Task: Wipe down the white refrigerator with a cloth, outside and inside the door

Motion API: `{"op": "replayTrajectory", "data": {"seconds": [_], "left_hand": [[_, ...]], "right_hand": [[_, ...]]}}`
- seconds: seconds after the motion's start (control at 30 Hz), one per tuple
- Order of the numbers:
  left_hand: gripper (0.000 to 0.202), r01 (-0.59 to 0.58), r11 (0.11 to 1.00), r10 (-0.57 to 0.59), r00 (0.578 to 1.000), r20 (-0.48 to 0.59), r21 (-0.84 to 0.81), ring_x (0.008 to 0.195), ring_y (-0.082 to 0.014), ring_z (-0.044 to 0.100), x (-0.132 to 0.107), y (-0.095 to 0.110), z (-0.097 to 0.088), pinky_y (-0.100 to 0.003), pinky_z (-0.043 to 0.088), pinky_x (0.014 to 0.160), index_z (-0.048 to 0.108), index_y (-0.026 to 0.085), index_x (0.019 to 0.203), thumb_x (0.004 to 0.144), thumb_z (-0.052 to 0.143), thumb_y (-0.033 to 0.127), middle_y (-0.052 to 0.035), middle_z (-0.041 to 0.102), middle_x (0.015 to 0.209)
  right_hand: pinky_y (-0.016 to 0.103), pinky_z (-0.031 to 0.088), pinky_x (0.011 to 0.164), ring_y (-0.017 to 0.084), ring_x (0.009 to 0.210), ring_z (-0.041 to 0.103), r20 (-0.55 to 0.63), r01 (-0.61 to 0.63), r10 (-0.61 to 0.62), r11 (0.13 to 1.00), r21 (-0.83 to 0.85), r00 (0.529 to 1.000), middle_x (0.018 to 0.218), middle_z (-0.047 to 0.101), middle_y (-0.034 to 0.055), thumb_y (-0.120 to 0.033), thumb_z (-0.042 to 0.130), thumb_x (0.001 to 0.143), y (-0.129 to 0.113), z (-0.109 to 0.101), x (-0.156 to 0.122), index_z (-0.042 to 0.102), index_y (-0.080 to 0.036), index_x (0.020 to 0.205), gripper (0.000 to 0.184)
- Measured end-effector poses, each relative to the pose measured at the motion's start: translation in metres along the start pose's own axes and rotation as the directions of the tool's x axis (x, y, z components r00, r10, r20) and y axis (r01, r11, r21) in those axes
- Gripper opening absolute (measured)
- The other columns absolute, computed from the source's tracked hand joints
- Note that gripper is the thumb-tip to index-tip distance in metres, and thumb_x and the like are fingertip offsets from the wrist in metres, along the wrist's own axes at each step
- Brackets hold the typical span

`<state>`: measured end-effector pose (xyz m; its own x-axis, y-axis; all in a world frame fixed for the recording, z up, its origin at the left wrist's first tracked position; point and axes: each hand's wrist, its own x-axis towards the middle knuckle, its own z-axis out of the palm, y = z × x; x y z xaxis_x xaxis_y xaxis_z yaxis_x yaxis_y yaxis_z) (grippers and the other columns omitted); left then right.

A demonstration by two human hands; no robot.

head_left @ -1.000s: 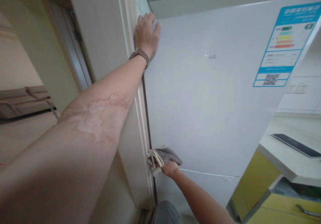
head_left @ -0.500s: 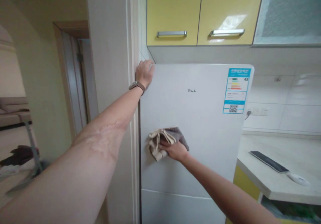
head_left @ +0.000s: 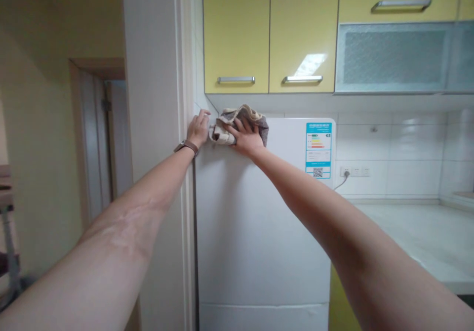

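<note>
The right hand [head_left: 249,137] grasps a bunched cloth [head_left: 233,116], likely light, soft and best held by its thick folds, under spread fingers against the refrigerator [head_left: 266,222]; beside that grip, the left hand's [head_left: 199,128] hold is unclear.

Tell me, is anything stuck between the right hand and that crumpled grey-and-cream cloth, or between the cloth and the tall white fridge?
Nothing visible is. The right hand lies spread directly on the cloth, up against the fridge near its top left corner. The cloth's underside is hidden.
</note>
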<state>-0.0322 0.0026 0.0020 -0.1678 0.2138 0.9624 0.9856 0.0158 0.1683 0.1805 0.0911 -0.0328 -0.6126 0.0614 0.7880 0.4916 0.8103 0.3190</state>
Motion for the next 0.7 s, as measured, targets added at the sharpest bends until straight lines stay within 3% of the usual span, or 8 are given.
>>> {"op": "replayTrajectory", "data": {"seconds": [0.13, 0.33, 0.5, 0.6, 0.7], "left_hand": [[0.04, -0.024, 0.996, 0.025, 1.0, -0.003, 0.088, 0.127, -0.0339, 0.057, -0.004, 0.004, 0.003, -0.051, 0.041, 0.114, 0.069, 0.027, 0.104, 0.1, 0.034, 0.047, -0.0112, 0.07, 0.12], [0.033, 0.004, 0.996, -0.002, 1.0, -0.022, 0.092, 0.13, -0.0342, 0.054, -0.006, 0.006, 0.003, -0.051, 0.04, 0.116, 0.068, 0.028, 0.11, 0.097, 0.042, 0.044, -0.0105, 0.069, 0.127], [0.034, 0.001, 0.996, 0.002, 0.999, -0.035, 0.088, 0.131, -0.0336, 0.054, -0.008, 0.008, 0.003, -0.051, 0.04, 0.116, 0.067, 0.027, 0.111, 0.099, 0.041, 0.046, -0.0108, 0.07, 0.126], [0.036, -0.008, 0.992, 0.015, 0.999, -0.05, 0.125, 0.131, -0.0324, 0.055, -0.009, 0.011, 0.004, -0.048, 0.042, 0.115, 0.067, 0.027, 0.111, 0.1, 0.04, 0.048, -0.0103, 0.07, 0.124], [0.035, 0.011, 0.979, 0.008, 0.996, -0.091, 0.203, 0.129, -0.0316, 0.058, -0.009, 0.015, 0.006, -0.046, 0.045, 0.112, 0.068, 0.026, 0.11, 0.1, 0.04, 0.047, -0.0099, 0.071, 0.122]], "right_hand": [[0.07, 0.02, 0.124, 0.038, 0.162, 0.013, 0.056, -0.102, 0.106, 0.992, -0.071, 0.993, 0.176, 0.018, 0.0118, -0.048, 0.055, 0.098, 0.054, -0.015, -0.024, 0.025, -0.034, 0.169, 0.078], [0.077, 0.02, 0.12, 0.041, 0.161, 0.006, 0.096, -0.279, 0.291, 0.953, -0.121, 0.952, 0.175, 0.011, 0.0165, -0.059, 0.048, 0.097, 0.14, -0.034, -0.058, 0.013, -0.028, 0.171, 0.087], [0.08, 0.019, 0.118, 0.047, 0.16, 0.001, 0.142, -0.519, 0.532, 0.846, -0.121, 0.835, 0.174, 0.0, 0.0231, -0.067, 0.042, 0.096, 0.207, -0.046, -0.084, 0.008, -0.019, 0.171, 0.095], [0.078, 0.02, 0.118, 0.048, 0.159, 0.004, 0.132, -0.628, 0.64, 0.768, -0.124, 0.757, 0.174, -0.001, 0.0243, -0.069, 0.037, 0.097, 0.233, -0.047, -0.101, 0.007, -0.016, 0.17, 0.096], [0.075, 0.022, 0.12, 0.048, 0.158, 0.009, 0.062, -0.659, 0.673, 0.736, -0.152, 0.737, 0.173, -0.002, 0.0239, -0.067, 0.035, 0.098, 0.246, -0.042, -0.113, 0.004, -0.013, 0.17, 0.096]]}}
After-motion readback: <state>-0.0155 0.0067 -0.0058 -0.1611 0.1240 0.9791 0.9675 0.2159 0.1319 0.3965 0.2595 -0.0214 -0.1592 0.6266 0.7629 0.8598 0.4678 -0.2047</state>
